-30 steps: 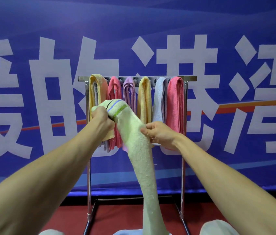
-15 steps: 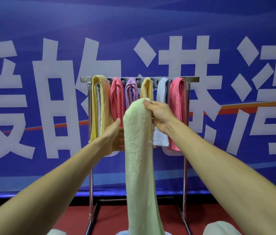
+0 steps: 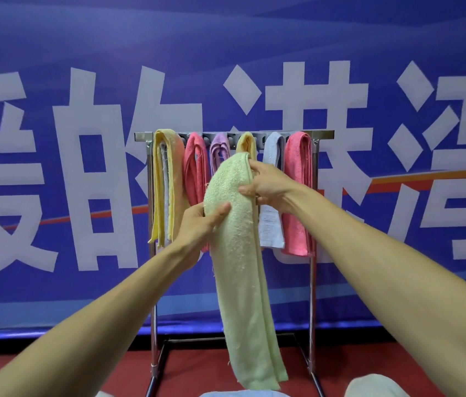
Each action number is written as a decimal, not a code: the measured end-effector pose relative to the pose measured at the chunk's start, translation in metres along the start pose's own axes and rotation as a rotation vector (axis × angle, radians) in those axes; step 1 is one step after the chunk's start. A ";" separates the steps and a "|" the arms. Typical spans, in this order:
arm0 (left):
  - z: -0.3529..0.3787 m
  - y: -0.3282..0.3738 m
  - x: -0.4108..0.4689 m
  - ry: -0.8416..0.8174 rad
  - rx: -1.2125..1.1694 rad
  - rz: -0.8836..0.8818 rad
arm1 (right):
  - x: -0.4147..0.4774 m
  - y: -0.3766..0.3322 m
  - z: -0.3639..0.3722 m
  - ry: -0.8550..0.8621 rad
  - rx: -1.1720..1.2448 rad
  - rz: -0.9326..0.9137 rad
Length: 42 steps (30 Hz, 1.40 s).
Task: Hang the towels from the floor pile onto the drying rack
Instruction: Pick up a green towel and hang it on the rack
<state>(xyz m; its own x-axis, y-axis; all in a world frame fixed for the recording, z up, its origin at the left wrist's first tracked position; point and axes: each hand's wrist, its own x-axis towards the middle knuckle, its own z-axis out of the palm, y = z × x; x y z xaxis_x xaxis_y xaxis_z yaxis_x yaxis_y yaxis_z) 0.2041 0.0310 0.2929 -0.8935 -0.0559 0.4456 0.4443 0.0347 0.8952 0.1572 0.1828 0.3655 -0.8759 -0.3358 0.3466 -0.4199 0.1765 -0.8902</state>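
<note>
Both grips, left hand (image 3: 197,222) and right hand (image 3: 269,186), held a pale green terry towel (image 3: 240,267) before the metal drying rack (image 3: 323,134), red floor (image 3: 62,368) below, blue lettered banner (image 3: 111,67) behind.

Six towels (image 3: 297,193) on one drying rack (image 3: 323,134), one pale green towel (image 3: 240,253) in two hands (image 3: 269,184).

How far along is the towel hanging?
Done: six towels already hang on the drying rack, from the yellow towel at the left end to the pink towel at the right. In hand: the pale green towel, folded over and held up in front of the rack by the left hand and right hand, not yet on a bar. Left: a light blue cloth shows at the bottom edge; how much remains is out of view.
</note>
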 end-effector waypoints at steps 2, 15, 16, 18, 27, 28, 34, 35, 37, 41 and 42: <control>0.004 -0.002 -0.002 0.000 0.016 -0.018 | 0.005 -0.002 0.003 0.050 -0.006 -0.008; -0.001 -0.006 0.007 0.010 0.061 -0.076 | 0.011 -0.004 0.003 0.217 -0.133 0.084; 0.001 -0.005 0.007 0.003 0.075 -0.069 | 0.012 -0.002 0.004 0.222 -0.126 0.076; 0.005 -0.002 0.006 0.002 0.126 -0.050 | 0.012 0.003 0.007 0.234 -0.117 0.068; 0.004 -0.013 0.015 0.068 0.203 -0.046 | 0.004 0.016 0.004 0.159 0.007 0.160; 0.004 -0.012 0.012 0.025 0.166 -0.089 | 0.004 0.019 0.002 0.142 0.020 0.161; 0.006 -0.019 0.015 0.089 0.067 -0.066 | -0.001 0.032 -0.004 0.079 0.064 0.117; 0.005 -0.022 0.019 0.136 0.084 -0.040 | -0.002 0.033 -0.005 0.079 0.063 0.108; 0.005 -0.024 0.022 0.190 0.096 -0.009 | -0.003 0.034 -0.003 0.106 0.051 0.095; 0.002 -0.029 0.019 0.067 -0.011 -0.166 | 0.000 0.031 0.004 0.232 0.115 0.067; 0.002 -0.030 0.014 -0.004 -0.030 -0.230 | 0.002 0.031 0.005 0.261 0.127 0.066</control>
<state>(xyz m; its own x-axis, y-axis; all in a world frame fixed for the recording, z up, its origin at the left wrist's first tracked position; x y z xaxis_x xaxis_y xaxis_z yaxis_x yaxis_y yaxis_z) 0.1780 0.0309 0.2725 -0.9716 -0.0549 0.2300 0.2308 -0.0086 0.9730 0.1437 0.1827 0.3367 -0.9388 -0.0748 0.3363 -0.3412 0.0675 -0.9375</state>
